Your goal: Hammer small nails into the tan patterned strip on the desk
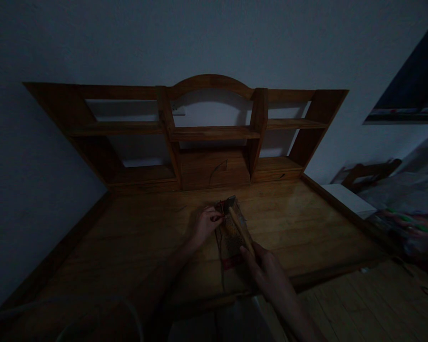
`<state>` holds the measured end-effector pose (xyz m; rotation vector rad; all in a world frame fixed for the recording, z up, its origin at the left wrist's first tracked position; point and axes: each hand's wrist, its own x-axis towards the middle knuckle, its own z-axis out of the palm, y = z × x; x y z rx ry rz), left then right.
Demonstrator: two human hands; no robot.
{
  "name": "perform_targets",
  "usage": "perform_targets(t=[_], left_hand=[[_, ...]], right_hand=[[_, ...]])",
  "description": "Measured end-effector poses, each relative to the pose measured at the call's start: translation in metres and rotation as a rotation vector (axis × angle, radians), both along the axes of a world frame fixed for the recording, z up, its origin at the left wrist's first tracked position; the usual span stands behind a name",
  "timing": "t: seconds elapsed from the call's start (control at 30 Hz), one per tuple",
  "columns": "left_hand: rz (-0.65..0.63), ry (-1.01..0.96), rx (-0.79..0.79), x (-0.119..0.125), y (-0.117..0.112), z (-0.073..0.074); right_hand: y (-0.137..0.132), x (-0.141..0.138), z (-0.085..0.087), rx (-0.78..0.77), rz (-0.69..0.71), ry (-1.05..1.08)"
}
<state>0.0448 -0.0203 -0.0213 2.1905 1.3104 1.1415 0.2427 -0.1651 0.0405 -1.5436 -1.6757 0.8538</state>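
Observation:
My right hand (pixel 266 266) is closed round the light wooden handle of a hammer (pixel 241 228), whose dark head rests over the far end of a flat brown piece (pixel 233 242). That piece has a speckled surface, dark red at its near end, and lies on the wooden desk (pixel 146 237). My left hand (pixel 207 222) is beside the hammer head, with thumb and forefinger pinched together at the piece's far left edge. Whatever sits between those fingertips is too dark and small to name. A thin dark cord or edge runs down the piece's left side.
A wooden shelf unit (pixel 214 134) stands along the desk's back, against the wall. To the right are a white box-like surface (pixel 347 199), a wooden chair back (pixel 371 173) and plastic-covered items (pixel 406 194). A pale curved line (pixel 128 304) crosses the lower left. The light is dim.

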Motion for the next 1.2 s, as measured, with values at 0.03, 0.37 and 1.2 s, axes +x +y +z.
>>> perform_targets(t=[0.03,0.37,1.2], left_hand=[[-0.001,0.011,0.008,0.000,0.000,0.000],[0.037,0.076,0.045,-0.003,0.000,-0.001],[0.259,-0.168,0.052,-0.012,-0.004,0.012]], right_hand=[[0.000,0.000,-0.001,-0.003,0.002,0.000],[0.004,-0.003,0.010,0.031,-0.003,0.040],[0.053,-0.012,0.028,0.125,0.056,-0.102]])
